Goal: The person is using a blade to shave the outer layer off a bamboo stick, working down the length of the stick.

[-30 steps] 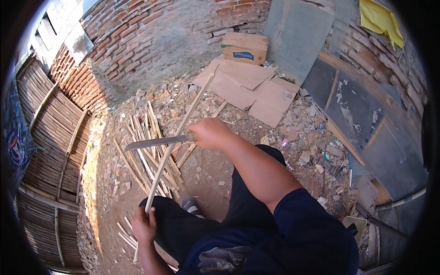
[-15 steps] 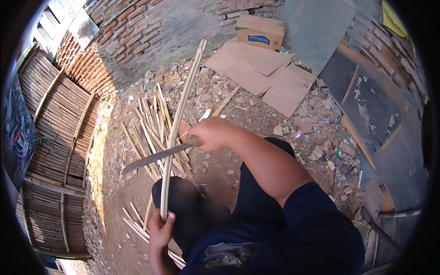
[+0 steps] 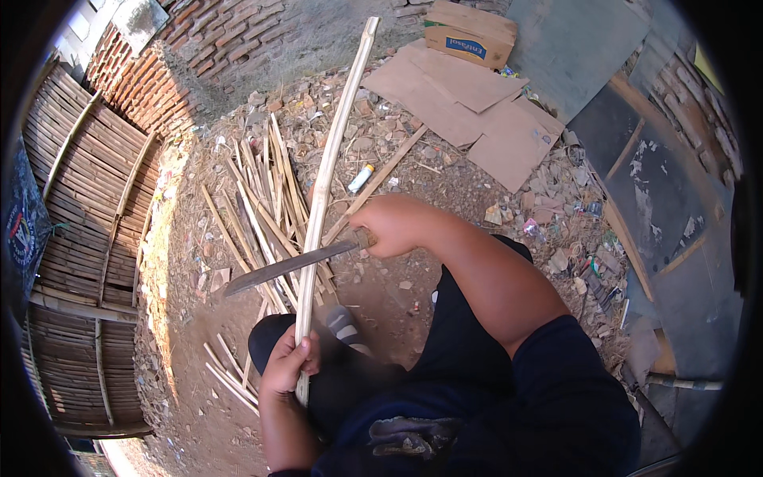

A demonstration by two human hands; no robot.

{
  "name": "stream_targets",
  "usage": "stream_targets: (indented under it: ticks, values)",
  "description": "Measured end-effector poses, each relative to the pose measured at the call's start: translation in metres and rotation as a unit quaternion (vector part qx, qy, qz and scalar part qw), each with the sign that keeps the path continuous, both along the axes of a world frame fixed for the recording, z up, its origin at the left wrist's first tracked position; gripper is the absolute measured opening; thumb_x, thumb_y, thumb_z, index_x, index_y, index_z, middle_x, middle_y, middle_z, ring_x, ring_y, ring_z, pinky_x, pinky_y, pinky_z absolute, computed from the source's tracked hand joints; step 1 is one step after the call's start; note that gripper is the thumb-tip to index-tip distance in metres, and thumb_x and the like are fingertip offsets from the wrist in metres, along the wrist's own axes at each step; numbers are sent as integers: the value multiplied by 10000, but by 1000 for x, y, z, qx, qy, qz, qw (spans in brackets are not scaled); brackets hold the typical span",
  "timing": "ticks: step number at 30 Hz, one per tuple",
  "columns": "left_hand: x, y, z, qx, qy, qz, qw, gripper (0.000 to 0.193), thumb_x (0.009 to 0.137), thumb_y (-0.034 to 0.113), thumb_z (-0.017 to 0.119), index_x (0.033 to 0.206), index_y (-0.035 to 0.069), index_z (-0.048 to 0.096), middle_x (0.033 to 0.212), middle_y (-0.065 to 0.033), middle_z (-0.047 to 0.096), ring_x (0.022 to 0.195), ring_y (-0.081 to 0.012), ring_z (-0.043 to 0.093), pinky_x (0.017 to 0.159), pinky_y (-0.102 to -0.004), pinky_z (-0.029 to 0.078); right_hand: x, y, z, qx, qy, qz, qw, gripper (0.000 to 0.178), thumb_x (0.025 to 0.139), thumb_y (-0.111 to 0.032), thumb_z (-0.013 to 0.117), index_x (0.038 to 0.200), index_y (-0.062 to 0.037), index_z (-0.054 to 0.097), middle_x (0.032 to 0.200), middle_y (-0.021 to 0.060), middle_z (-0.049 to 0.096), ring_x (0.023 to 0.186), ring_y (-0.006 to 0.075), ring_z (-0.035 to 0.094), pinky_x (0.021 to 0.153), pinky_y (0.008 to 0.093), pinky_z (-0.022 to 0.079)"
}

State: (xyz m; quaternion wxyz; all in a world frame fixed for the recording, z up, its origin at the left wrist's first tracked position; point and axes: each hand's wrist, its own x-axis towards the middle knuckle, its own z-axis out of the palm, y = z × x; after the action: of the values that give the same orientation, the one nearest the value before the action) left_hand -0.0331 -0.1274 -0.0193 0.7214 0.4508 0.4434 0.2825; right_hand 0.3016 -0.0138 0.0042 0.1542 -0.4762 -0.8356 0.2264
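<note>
My left hand (image 3: 288, 362) grips the near end of a long pale bamboo stick (image 3: 330, 167) that points away toward the brick wall. My right hand (image 3: 395, 225) holds the handle of a long machete (image 3: 286, 267), its blade lying across the stick, tip to the left. Beneath the blade lies a pile of split bamboo strips (image 3: 258, 203) on the dirt. My knee in dark shorts sits just behind the left hand.
Woven bamboo panels (image 3: 83, 207) lie at the left. A brick wall (image 3: 199, 48) runs along the back. Flattened cardboard (image 3: 469, 107) and a cardboard box (image 3: 469, 32) lie at the far right, with dark boards (image 3: 660, 191) and rubble beside them. A small white bottle (image 3: 360, 177) lies among stones.
The stick has swung more upright and reaches farther away. My right hand with the machete has dropped lower along the stick, the blade still across it.
</note>
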Motion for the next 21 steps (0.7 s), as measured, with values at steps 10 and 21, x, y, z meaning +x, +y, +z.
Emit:
stream_targets:
  ticks: [10,21]
  values:
    - [-4,-3,-4,13,6,-10,1000,324,957,276,707,1131,71,526,703,28,462,526,-69,403,475,-236,316,-24,1,1,46,-44,30,998,312,728,-217,765,1011,-112,685,818,152,689,832,370,686,697,499,524]
    - [6,-6,-4,66,103,32,992,370,921,268,756,1125,83,509,714,42,482,521,-51,414,459,-219,304,-30,17,-6,37,-53,-11,998,330,761,-258,758,1039,-85,715,835,167,706,859,372,692,755,476,549]
